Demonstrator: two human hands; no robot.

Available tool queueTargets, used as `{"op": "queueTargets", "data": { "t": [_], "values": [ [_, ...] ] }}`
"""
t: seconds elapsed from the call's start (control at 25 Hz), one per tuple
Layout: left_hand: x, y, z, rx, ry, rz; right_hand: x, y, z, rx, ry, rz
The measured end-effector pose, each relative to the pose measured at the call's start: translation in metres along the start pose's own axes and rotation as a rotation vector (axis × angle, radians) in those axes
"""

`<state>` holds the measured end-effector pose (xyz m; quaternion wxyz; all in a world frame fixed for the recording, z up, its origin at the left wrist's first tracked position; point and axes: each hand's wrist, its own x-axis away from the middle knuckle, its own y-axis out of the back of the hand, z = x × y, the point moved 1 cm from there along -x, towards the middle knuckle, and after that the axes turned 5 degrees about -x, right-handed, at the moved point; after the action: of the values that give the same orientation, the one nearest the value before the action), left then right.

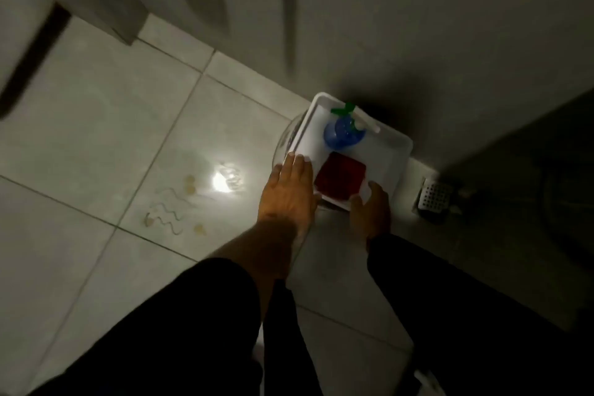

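Note:
A white plastic tray (pixel 390 151) sits low over the tiled floor beside the wall. In it are a blue spray bottle (pixel 342 135) with a green and white trigger head, lying down, and a dark red folded cloth (pixel 340 178). My left hand (pixel 289 190) lies with straight fingers against the tray's left rim. My right hand (pixel 371 207) holds the near right corner, its thumb over the rim. Both arms wear dark sleeves. A clear rounded container (pixel 284 141) shows under the tray's left side, mostly hidden.
A pale door (pixel 418 10) and wall stand right behind the tray. A white perforated drain cover (pixel 434 196) sits on the floor to the right. Yellowish stains and wavy marks (pixel 173 206) lie left, beside a bright light reflection (pixel 221 182). Dark shadow fills the right side.

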<state>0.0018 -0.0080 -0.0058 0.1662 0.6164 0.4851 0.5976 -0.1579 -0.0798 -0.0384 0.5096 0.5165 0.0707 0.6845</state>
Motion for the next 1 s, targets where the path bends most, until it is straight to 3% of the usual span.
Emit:
{"op": "queueTargets", "data": {
  "t": [0.12,0.24,0.48,0.64,0.72,0.8,0.88,1.0],
  "values": [
    [-0.067,-0.039,-0.022,0.092,0.022,0.045,-0.067,-0.022,-0.022,-0.008,-0.107,0.008],
    [-0.112,-0.061,-0.046,0.277,0.195,0.102,-0.102,-0.042,-0.028,-0.065,-0.184,0.046],
    [-0.145,-0.078,-0.057,0.627,0.379,0.145,-0.111,-0.047,-0.036,-0.478,-0.261,-0.078],
    [-0.108,-0.050,-0.034,0.970,0.394,0.006,-0.060,-0.039,-0.002,-0.788,-0.216,-0.130],
    [-0.072,-0.038,-0.006,1.234,0.414,-0.018,-0.025,-0.041,0.017,-0.863,-0.214,0.070],
    [-0.032,-0.036,0.035,1.437,0.411,0.009,0.010,-0.052,0.030,-0.904,-0.276,0.460],
    [0.006,-0.051,0.080,1.496,0.393,0.015,0.038,-0.073,0.039,-0.819,-0.295,0.759],
    [0.058,-0.102,0.153,1.526,0.499,-0.087,0.073,-0.149,0.044,-0.520,-0.221,0.827]
  ]
}}
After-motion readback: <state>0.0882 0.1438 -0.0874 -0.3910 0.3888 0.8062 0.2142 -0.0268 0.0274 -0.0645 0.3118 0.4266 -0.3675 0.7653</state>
